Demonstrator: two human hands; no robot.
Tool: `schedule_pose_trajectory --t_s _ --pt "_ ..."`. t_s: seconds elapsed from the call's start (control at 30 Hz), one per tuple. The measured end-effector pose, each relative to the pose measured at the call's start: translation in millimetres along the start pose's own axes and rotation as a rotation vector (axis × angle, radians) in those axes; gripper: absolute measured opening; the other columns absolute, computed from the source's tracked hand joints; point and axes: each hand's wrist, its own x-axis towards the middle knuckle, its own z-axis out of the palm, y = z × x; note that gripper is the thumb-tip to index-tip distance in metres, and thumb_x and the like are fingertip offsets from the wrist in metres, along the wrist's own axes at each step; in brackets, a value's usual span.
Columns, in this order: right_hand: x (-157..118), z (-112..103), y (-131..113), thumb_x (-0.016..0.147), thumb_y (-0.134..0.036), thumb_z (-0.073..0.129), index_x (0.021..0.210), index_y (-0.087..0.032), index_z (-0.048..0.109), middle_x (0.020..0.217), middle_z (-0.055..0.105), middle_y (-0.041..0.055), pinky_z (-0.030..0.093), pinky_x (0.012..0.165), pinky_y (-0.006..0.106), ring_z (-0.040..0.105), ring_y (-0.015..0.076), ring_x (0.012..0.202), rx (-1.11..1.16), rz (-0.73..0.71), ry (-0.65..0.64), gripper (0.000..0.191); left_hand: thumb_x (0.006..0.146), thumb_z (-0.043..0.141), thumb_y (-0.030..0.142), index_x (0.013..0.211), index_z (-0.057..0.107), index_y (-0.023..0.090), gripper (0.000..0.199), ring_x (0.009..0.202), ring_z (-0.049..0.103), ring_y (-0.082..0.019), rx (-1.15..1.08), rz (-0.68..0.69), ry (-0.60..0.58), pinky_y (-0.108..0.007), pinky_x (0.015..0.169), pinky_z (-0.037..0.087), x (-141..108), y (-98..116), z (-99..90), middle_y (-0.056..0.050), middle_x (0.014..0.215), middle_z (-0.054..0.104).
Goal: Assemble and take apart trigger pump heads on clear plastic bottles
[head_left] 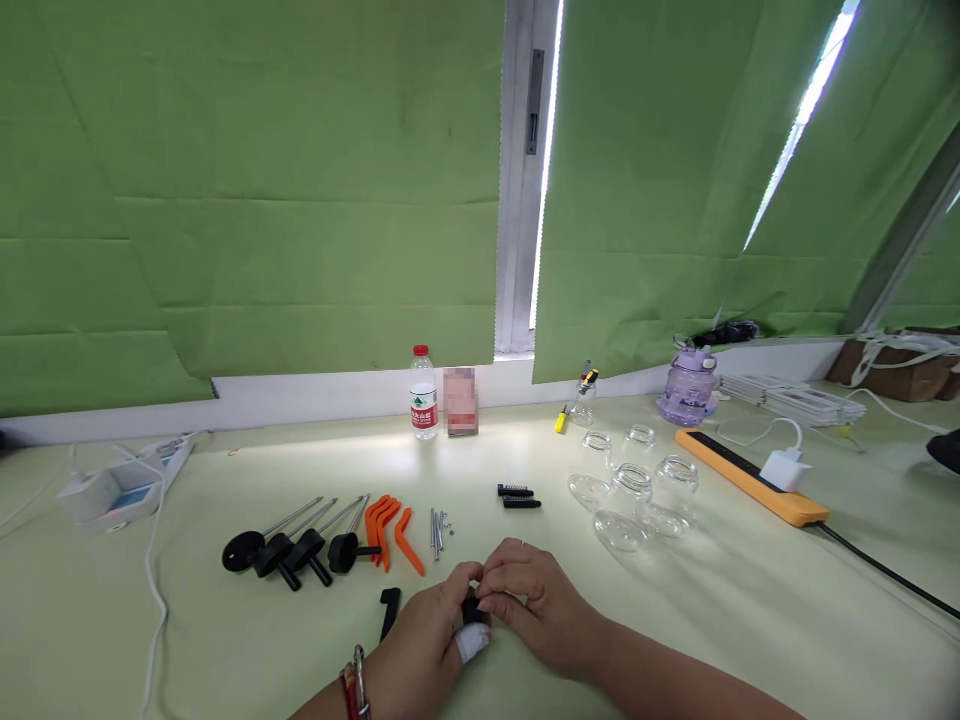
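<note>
My left hand (424, 645), its thumb wrapped in white, grips a small black part (472, 611) low in the centre. The fingers of my right hand (529, 600) are pinched together at the same part's top and right side. A black hooked piece (389, 612) lies just left of my left hand. Beyond it are orange curved pieces (405, 543), silver screws (436, 534) and several black round pieces with metal rods (343, 552). Two black pieces with springs (519, 503) lie beyond my right hand.
Several glass jars (631, 500) stand at the right, near an orange power strip (735, 475) and a purple jug (687, 385). A water bottle (424, 400) and a pink box (460, 402) stand at the back. A white power strip (131, 490) with cables lies left.
</note>
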Motion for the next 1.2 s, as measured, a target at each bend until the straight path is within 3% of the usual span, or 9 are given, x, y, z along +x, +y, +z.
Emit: schedule_pose_trajectory --t_s 1.0,1.2 --pt "0 0 5 0.085 -0.024 0.058 0.083 -0.021 0.070 0.079 0.066 0.0040 0.046 0.071 0.026 0.057 0.0146 0.076 0.004 -0.039 0.012 0.012 0.082 0.048 0.016 0.104 0.046 0.022 0.023 0.083 0.057 -0.016 0.000 0.001 -0.014 -0.023 0.072 0.041 0 3 -2.6 -0.001 0.090 0.062" --pt "2 -12 17 0.090 -0.020 0.046 0.084 -0.018 0.066 0.082 0.063 0.0042 0.044 0.074 0.027 0.056 0.0157 0.081 -0.189 0.125 0.022 0.021 0.083 0.045 0.017 0.113 0.039 0.023 0.031 0.076 0.056 -0.015 0.009 -0.040 -0.046 -0.024 0.070 0.041 -1 -3 -1.4 0.000 0.087 0.063"
